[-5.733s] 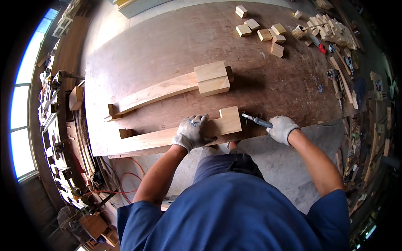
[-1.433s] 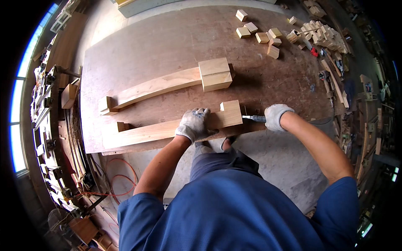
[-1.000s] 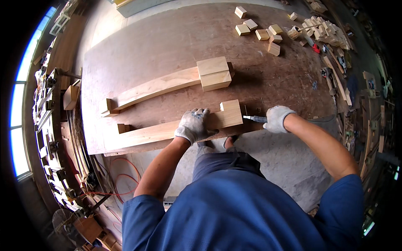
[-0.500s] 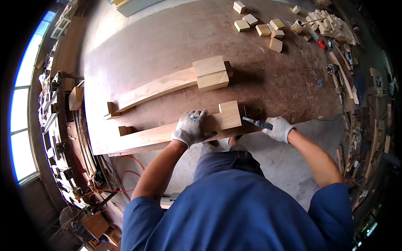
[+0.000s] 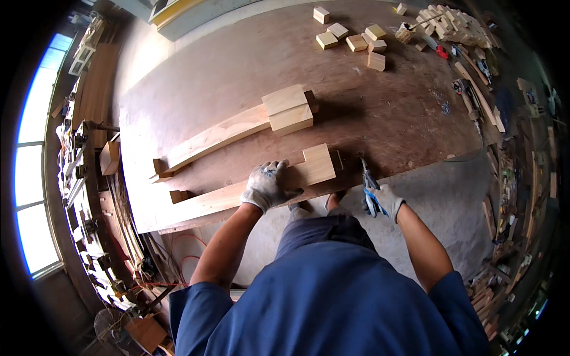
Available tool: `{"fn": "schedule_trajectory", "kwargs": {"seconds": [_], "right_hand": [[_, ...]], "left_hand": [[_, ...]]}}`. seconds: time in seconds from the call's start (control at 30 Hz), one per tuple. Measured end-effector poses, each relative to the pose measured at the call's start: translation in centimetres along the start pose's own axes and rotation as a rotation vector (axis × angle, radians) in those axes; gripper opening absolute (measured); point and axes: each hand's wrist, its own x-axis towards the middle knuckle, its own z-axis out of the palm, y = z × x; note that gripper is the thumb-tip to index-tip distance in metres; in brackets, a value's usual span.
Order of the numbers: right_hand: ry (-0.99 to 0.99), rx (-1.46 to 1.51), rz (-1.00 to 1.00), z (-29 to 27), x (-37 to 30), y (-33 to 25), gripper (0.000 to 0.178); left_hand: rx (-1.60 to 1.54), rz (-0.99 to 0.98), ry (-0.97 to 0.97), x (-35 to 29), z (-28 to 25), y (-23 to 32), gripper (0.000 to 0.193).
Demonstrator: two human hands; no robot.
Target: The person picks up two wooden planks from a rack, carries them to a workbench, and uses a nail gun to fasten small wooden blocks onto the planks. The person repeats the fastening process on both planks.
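My left hand [image 5: 265,185], in a white work glove, is wrapped over a long pale wooden leg [image 5: 214,200] lying near the table's front edge. The leg's right end widens into a squared block. In my right hand [image 5: 387,200], also gloved, is a pair of pliers [image 5: 369,183] with blue and dark handles. Their jaws point away from me over the table edge, to the right of the block and apart from it. Beyond lies a second, similar curved wooden leg [image 5: 219,132] with a thick block at its right end. Small wooden pieces support both legs at the left.
Several small wood blocks [image 5: 356,43] lie at the far right of the brown table [image 5: 392,118], near a heap of offcuts [image 5: 454,25]. Hand tools and a power drill-like tool [image 5: 467,99] lie along the right edge. Racks with clutter line the left side.
The pliers have turned from pointing left at the block's end to pointing away from me, as my right hand moved slightly nearer. My left hand stays on the leg. The whole view shifted slightly.
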Motion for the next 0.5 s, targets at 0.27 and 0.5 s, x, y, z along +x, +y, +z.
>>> {"fn": "schedule_trajectory", "kwargs": {"seconds": [0.27,0.5], "right_hand": [[0.131,0.124,-0.015,-1.8,-0.2,2.8,0.026],[0.239,0.001,-0.006,-1.7,0.1,5.3,0.025]], "left_hand": [[0.077,0.079,0.31,-4.3,2.9,-3.6,0.101],[0.216,-0.057,0.132,-7.8,1.8,-8.7,0.109]]}}
